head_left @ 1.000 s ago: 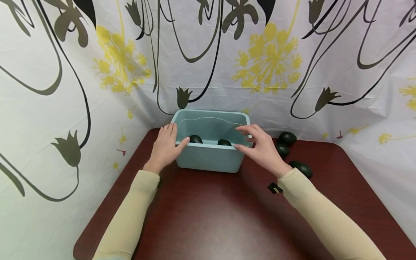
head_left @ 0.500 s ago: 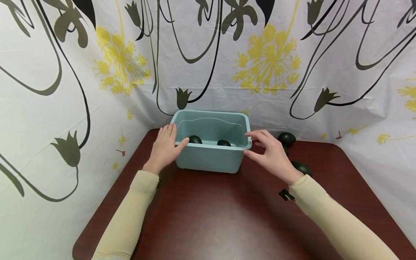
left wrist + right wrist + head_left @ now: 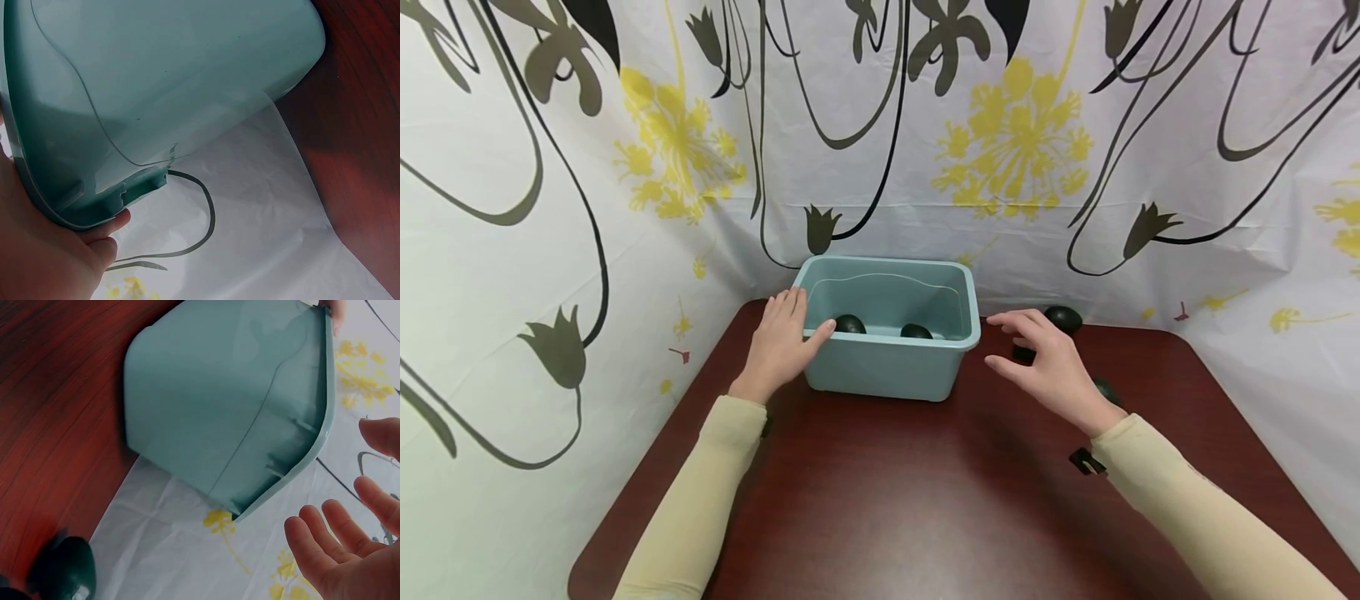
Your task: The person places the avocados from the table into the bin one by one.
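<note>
A pale teal plastic bin (image 3: pixel 887 367) stands at the back of the table, with two dark green avocados (image 3: pixel 849 324) partly visible inside. My left hand (image 3: pixel 778 350) holds the bin's front left corner; in the left wrist view its fingertips (image 3: pixel 119 219) curl beneath the rim. To the right of the bin, my right hand (image 3: pixel 1052 362) is held apart from it, fingers spread and slightly bent, holding nothing. Beyond and under that hand lie loose avocados: one at the back (image 3: pixel 1063 319), one partly hidden behind the fingers (image 3: pixel 1022 354), another by the wrist (image 3: pixel 1107 390).
The dark red wooden table (image 3: pixel 880 483) reaches toward me in front of the bin. A white patterned cloth (image 3: pixel 880 192) hangs close behind the bin and along both sides. In the right wrist view an avocado (image 3: pixel 69 569) lies on the table.
My right hand has moved right, from over the bin's right rim to a spot beside it, near the loose avocados. The left hand and the bin have stayed in place.
</note>
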### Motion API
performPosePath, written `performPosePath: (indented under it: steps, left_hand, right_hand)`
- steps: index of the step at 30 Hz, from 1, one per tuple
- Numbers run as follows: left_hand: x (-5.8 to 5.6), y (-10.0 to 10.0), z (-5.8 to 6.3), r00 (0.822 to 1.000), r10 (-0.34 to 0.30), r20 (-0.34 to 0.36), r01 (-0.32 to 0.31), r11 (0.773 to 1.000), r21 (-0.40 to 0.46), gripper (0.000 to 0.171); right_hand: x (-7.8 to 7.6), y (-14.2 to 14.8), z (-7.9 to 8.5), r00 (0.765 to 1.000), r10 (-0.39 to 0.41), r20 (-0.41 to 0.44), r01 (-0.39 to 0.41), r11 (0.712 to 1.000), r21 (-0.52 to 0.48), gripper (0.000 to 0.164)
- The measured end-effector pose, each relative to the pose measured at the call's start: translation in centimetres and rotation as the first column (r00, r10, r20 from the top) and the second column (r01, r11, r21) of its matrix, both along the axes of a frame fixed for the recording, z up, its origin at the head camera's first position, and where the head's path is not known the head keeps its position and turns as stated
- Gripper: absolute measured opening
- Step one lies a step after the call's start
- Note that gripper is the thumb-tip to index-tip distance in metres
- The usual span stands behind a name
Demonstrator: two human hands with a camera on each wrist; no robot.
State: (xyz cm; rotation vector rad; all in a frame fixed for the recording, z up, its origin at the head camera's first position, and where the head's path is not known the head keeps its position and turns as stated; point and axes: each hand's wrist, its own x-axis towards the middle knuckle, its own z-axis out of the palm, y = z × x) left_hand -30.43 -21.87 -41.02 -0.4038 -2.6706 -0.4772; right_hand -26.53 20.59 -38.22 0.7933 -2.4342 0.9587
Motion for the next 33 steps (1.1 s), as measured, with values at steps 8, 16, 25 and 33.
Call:
performPosePath:
  steps: [8,16,25,33]
  left_hand:
    - [0.1,0.0,0.1,1.000,0.005,0.012,-0.005,1.000,0.001,0.098]
    - [0.1,0.0,0.0,1.000,0.005,0.013,-0.005,1.000,0.004,0.097]
    - [0.0,-0.1,0.0,1.000,0.003,0.010,-0.003,1.000,0.006,0.099]
    - [-0.1,-0.1,-0.1,1.000,0.007,0.009,-0.007,1.000,0.000,0.098]
  right_hand:
    - [-0.2,1.8,-0.4,0.999,-0.036,-0.014,0.037,0.999,0.028,0.050]
    - [-0.3,3.7,-1.3,0.997,-0.069,-0.018,0.070,0.995,0.065,0.051]
    - [-0.7,5.8,-2.3,0.995,-0.102,-0.005,0.102,0.990,0.097,0.051]
    - [-0.8,7.7,-3.2,0.991,-0.131,0.027,0.127,0.986,0.108,0.051]
